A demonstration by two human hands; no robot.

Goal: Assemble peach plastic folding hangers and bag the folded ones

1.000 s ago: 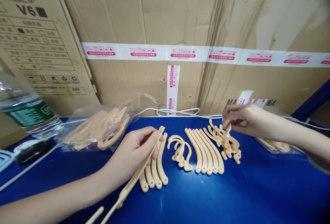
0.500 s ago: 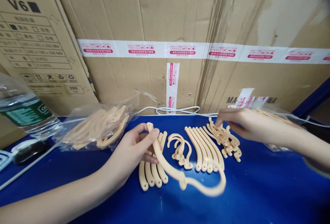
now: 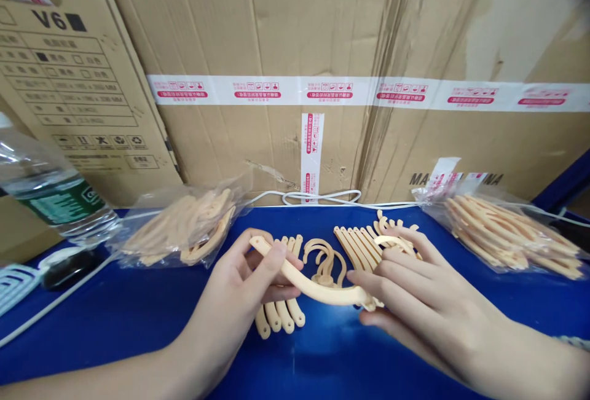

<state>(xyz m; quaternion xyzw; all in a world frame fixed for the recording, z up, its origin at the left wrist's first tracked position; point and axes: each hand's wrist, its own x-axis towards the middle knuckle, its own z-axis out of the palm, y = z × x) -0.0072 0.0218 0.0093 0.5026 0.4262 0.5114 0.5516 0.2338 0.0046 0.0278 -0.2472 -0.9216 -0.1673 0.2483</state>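
My left hand [image 3: 239, 295] pinches the upper end of a beige curved hanger arm [image 3: 318, 286], thumb on top. At the arm's other end, my right hand [image 3: 437, 301] closes round the joint where the hook [image 3: 391, 242] meets it. The right fingers cover part of that joint, so any small piece inside them is hidden. Behind the held arm lie loose hanger hooks [image 3: 325, 249]. Under my left hand is a row of hanger arms [image 3: 281, 317]. Another row of arms [image 3: 353, 246] lies right of the hooks, beside a partly hidden pile of small beige parts [image 3: 385, 222].
Clear bags of beige parts lie at left [image 3: 184, 228] and right [image 3: 511, 234] on the blue table [image 3: 332, 363]. A water bottle [image 3: 59, 197] stands far left by a black object [image 3: 71, 270]. A white cable [image 3: 318, 196] runs before the cardboard boxes [image 3: 258, 142].
My right hand has come from the parts pile to the hook end of the held hanger arm. The arm has lifted and turned closer to level; the left hand keeps its pinch.
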